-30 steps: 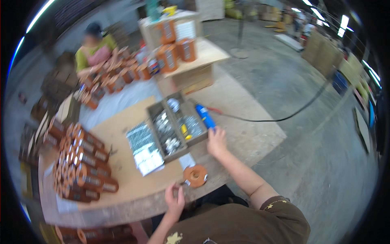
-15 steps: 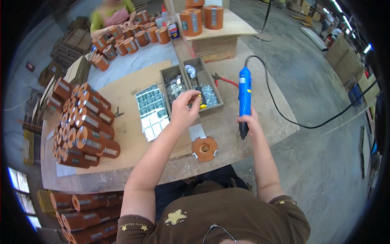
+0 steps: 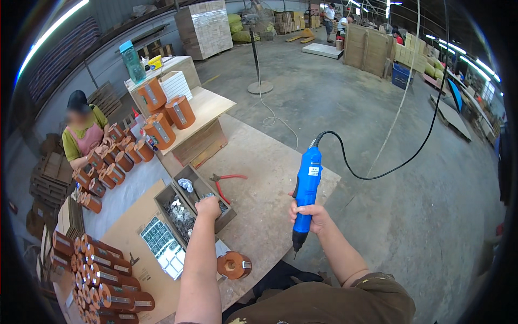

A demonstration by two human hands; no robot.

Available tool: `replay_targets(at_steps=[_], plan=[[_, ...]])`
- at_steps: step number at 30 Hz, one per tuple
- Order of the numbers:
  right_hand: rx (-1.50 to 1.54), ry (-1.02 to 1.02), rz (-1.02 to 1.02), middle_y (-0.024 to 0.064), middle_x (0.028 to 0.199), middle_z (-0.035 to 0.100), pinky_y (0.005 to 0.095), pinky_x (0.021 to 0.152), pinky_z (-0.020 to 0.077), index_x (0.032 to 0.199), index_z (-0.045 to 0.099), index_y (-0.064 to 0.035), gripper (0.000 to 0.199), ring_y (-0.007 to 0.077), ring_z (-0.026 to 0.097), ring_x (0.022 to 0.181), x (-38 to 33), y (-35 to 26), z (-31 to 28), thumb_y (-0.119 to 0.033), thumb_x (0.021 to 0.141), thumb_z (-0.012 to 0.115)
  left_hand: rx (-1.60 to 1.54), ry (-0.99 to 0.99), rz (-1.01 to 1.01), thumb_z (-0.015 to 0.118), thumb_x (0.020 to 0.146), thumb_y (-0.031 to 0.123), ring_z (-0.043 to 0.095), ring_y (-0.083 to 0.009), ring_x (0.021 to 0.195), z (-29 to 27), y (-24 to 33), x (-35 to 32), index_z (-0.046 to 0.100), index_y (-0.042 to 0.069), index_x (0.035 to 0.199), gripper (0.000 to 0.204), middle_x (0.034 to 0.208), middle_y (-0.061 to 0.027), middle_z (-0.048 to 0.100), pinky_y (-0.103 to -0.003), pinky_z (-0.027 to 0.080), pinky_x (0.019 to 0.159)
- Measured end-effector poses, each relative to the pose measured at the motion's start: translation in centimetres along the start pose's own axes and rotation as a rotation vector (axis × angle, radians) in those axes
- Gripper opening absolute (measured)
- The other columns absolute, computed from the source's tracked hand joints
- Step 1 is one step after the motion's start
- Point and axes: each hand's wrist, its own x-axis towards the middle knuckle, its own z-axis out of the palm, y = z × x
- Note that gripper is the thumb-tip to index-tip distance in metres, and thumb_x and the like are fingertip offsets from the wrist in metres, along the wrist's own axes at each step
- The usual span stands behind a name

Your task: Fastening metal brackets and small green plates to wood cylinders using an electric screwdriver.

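Observation:
My right hand [image 3: 313,217] is wrapped round a blue electric screwdriver [image 3: 308,175], its black tip and bit pointing down past the table's right edge. My left hand [image 3: 208,207] reaches into the right compartment of a grey divided box [image 3: 225,222], among small metal screws. Its fingers look curled, but their tips are hidden, so what they pinch does not show. Small flat metal pieces [image 3: 181,215] fill the left compartment. Close to me, a round orange-brown wooden block [image 3: 235,258] with a centre hole stands at the table edge. Red-handled pliers [image 3: 222,184] lie beyond the box.
A sheet of dark green and white labels [image 3: 163,245] lies left of the box. Orange-brown cylinders [image 3: 105,272] are stacked at the near left. Farther off, a co-worker [image 3: 85,129] handles similar cylinders. A wooden stand [image 3: 202,137] bears several more. The screwdriver's black cord [image 3: 377,176] loops rightward.
My view has swung up and to the right. My left hand has gone from above the box down into its screw compartment. The screwdriver stays in my right hand, now slightly tilted.

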Motion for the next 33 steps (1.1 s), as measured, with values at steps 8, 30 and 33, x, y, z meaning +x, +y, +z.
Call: replay_targets(at_steps=[8,30,33], plan=[[0.246,0.050,-0.137,0.0067,0.080,0.053,0.0383,0.064,0.0462,0.123,0.040,-0.0079,0.060,0.0212,0.052,0.071,2.1,0.3,-1.7,-0.013,0.068,0.061,0.033,0.130,0.094,0.046,0.073,0.017,0.052,-0.0314,0.100,2.4,-0.8,0.2,0.062,0.019,0.096,0.028,0.098,-0.0117,0.060,-0.052,0.033,0.090],[0.113,-0.209,-0.402,0.0038,0.080,0.044,0.0286,0.072,0.0370,0.125,0.036,-0.0009,0.060,0.0160,0.038,0.079,-0.6,-6.6,0.1,-0.009,0.070,0.061,-0.261,0.380,0.192,0.067,0.069,0.022,0.057,-0.0326,0.078,3.4,-2.8,0.8,0.058,0.004,0.076,0.021,0.079,-0.0143,0.061,-0.039,0.044,0.068],[0.046,-0.168,-0.430,0.0043,0.081,0.045,0.0293,0.075,0.0369,0.124,0.037,-0.0012,0.058,0.0162,0.038,0.080,-0.4,-6.0,0.6,-0.009,0.071,0.060,-0.303,0.363,0.111,0.066,0.069,0.024,0.058,-0.0313,0.081,3.0,-2.6,0.4,0.060,0.007,0.076,0.019,0.080,-0.0140,0.062,-0.041,0.045,0.070]])
